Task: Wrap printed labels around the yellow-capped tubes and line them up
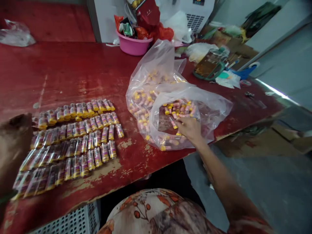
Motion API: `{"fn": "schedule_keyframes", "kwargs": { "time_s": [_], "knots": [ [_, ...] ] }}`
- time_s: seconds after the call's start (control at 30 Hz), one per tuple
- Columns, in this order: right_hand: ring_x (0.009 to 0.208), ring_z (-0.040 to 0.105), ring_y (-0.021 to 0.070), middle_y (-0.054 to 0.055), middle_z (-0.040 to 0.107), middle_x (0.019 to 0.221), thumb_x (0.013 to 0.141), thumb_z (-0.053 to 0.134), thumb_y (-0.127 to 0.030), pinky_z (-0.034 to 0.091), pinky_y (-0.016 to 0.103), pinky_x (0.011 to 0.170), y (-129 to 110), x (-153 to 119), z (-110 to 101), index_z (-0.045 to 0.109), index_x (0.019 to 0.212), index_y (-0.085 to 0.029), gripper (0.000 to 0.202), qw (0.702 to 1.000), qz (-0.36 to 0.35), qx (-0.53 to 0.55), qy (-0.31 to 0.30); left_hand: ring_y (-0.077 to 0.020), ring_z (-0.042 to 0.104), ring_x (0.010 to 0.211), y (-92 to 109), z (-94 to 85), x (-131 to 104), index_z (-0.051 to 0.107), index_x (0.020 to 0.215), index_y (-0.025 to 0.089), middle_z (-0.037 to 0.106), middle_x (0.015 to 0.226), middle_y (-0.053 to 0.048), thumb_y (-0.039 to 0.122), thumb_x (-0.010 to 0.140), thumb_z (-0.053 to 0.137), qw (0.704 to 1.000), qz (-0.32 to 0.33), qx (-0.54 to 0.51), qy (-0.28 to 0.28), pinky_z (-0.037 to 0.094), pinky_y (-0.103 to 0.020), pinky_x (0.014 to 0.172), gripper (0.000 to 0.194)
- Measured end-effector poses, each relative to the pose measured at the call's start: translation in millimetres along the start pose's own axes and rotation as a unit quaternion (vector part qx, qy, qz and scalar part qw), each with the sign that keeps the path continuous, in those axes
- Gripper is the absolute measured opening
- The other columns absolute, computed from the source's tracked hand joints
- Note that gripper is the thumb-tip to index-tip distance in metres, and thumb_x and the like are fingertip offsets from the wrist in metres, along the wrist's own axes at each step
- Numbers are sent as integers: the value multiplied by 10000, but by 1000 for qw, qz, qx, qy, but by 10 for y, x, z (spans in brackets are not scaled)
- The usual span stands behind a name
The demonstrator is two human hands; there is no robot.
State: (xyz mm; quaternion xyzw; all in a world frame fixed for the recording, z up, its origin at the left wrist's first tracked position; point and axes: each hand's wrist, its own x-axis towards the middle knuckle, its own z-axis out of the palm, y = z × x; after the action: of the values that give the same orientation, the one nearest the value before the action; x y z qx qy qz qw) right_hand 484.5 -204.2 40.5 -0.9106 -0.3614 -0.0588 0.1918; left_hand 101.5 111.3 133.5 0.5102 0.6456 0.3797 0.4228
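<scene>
Head view, A: State hand positions

B: Right hand (191,129) is inside the mouth of the clear plastic bag (156,74), fingers spread over loose tubes (179,109), clamped on none. Left hand (13,146) is a blur at the frame edge; grip cannot be told

A: Tube location and appearance?

B: In the bag on the red bench (73,71); wrapped rows (73,143) lie left. Small, yellow-capped, pink-labelled

A: Handling?

B: Judged light, stiff, slippery in film. Pinch mid-body

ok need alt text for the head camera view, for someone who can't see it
A person's right hand reaches into an open clear plastic bag of small yellow-capped tubes on a worn red table. To the left, wrapped tubes lie in neat rows; a pink basin of scraps sits behind.
</scene>
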Motion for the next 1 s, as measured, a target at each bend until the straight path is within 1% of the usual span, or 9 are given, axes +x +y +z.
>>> {"fn": "schedule_keyframes", "kwargs": {
  "time_s": [0.07,0.13,0.27,0.33,0.43,0.57,0.73,0.87,1.0],
  "knots": [
    [851,634,278,140,702,811,744,594,-261,435,344,741,-33,78,135,703,881,-135,216,999,5,-20,-26,-23,499,509,11,105,-365,612,737,146,583,539,93,171,878,563,994,7,-109,-26,402,-68,474,152],
    [882,623,293,160,697,860,733,584,-232,422,356,754,-42,107,210,679,1010,-118,315,999,8,-19,-35,-74,588,550,-37,259,-764,603,711,128,646,609,25,62,855,503,976,-58,-181,-102,491,-148,503,187],
    [872,612,275,121,673,887,703,535,-240,433,362,752,29,54,115,647,1013,-137,346,996,17,90,-13,-199,688,674,-262,703,-1585,637,831,102,715,763,-94,45,763,622,878,-194,-269,-345,593,-344,650,90],
    [810,607,239,69,647,860,686,517,-294,458,354,718,74,-67,-27,615,963,-178,316,968,24,251,13,-213,698,700,-376,948,-1930,664,888,92,726,797,-119,136,734,722,850,-204,-282,-396,589,-348,691,170],
    [683,589,187,29,619,827,685,490,-331,486,340,621,40,-404,-252,551,846,-212,209,869,25,493,-16,-177,685,666,-478,1245,-2295,696,851,109,731,774,-84,204,624,834,840,-201,-316,-392,571,-295,688,282],
    [538,513,110,5,617,799,673,660,-280,431,258,482,-257,-923,-345,549,800,-206,184,744,58,654,-121,-133,663,673,-490,1457,-2537,731,845,133,736,793,-41,174,517,885,845,-191,-329,-376,547,-241,677,364],
    [750,622,153,-2,654,810,640,781,-287,512,279,682,-547,-1160,-224,608,878,-210,305,802,90,582,-103,-129,651,658,-496,1574,-2629,735,772,138,732,747,-32,143,492,887,852,-187,-312,-376,521,-224,646,319],
    [691,630,153,-7,672,770,635,762,-261,521,280,646,-551,-1105,-156,625,877,-209,282,784,139,598,-95,-171,679,744,-510,1647,-2622,746,804,125,748,831,-80,193,535,877,830,-224,-291,-421,529,-265,735,307],
    [672,619,135,-20,668,782,623,768,-251,515,253,614,-539,-1014,-79,626,885,-212,300,769,156,612,-96,-168,669,682,-514,1688,-2553,743,861,119,741,840,-95,273,584,860,823,-261,-254,-437,548,-274,642,337]
  ]
}}
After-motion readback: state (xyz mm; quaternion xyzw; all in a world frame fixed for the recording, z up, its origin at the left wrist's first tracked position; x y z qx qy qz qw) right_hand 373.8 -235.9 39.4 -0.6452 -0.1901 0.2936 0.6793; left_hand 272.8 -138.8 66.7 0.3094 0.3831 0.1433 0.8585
